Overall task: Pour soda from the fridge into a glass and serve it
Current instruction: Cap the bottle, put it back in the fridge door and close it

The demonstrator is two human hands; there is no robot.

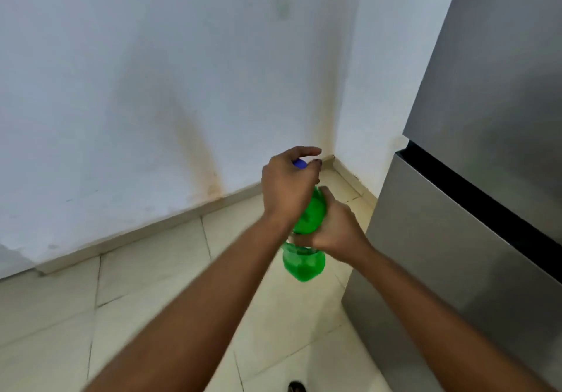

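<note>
From the head view we see both our arms reaching forward over a pale tiled floor (158, 288), in the corner where a white wall (137, 87) meets its skirting. Our right hand (337, 230) is wrapped around the middle of a green bottle (304, 265), which we hold in the air, roughly upright and leaning a little away from us, its lower end showing below the fingers with green liquid inside. Our left hand (289, 185) is closed over the top of the bottle, fingers curled about a blue cap (300, 164) that peeks out between thumb and forefinger; we cannot tell whether the cap sits on the neck or has come off. The grey fridge (474, 179) stands just to the right of the bottle, both doors shut, a dark seam between the upper and lower door. The frame is slightly blurred around the hands.
</note>
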